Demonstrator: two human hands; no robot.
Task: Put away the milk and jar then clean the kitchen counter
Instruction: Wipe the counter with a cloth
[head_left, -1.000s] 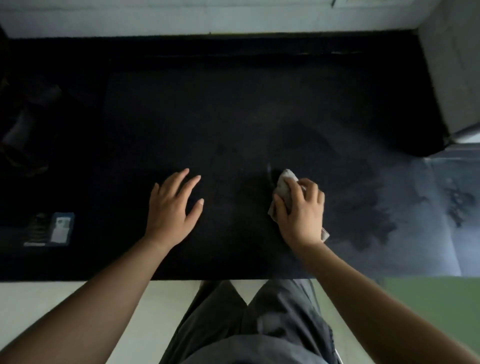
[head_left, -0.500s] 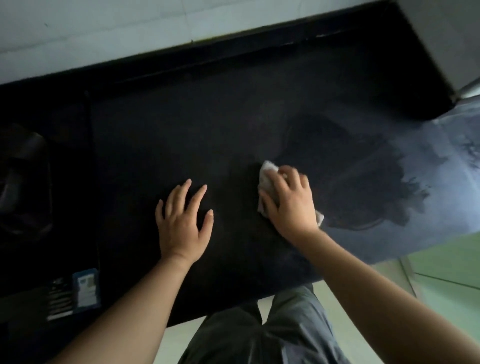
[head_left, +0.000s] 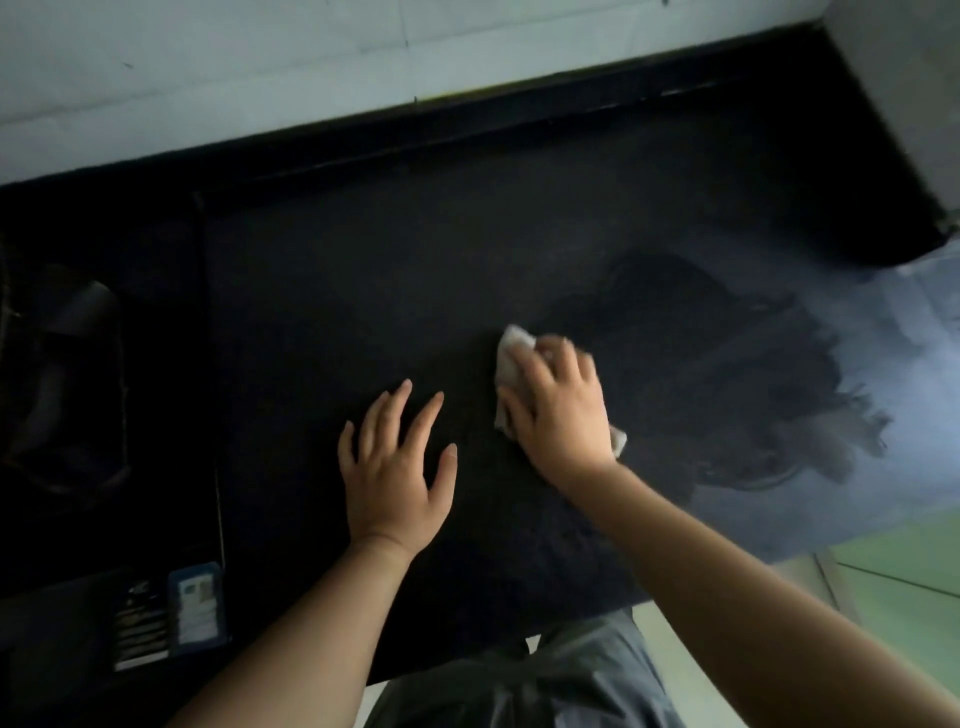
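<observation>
The black kitchen counter (head_left: 363, 270) fills the view. My right hand (head_left: 558, 410) presses a white cloth (head_left: 514, 348) flat onto it near the middle; the cloth sticks out past my fingertips and by my wrist. My left hand (head_left: 397, 467) rests beside it to the left, palm down, fingers spread, holding nothing. Dark wet smears (head_left: 737, 374) cover the counter to the right of the cloth. No milk or jar is in view.
A dark stove (head_left: 67, 364) with a blue and white sticker (head_left: 195, 610) on its front sits at the left. A white tiled wall (head_left: 260, 67) runs behind the counter. A grey appliance side (head_left: 909, 104) stands at the far right. Green floor (head_left: 904, 571) lies below right.
My right hand has slid the cloth a little leftward across the counter, and the smeared patch to its right has grown. The camera has tilted. My left hand stays flat.
</observation>
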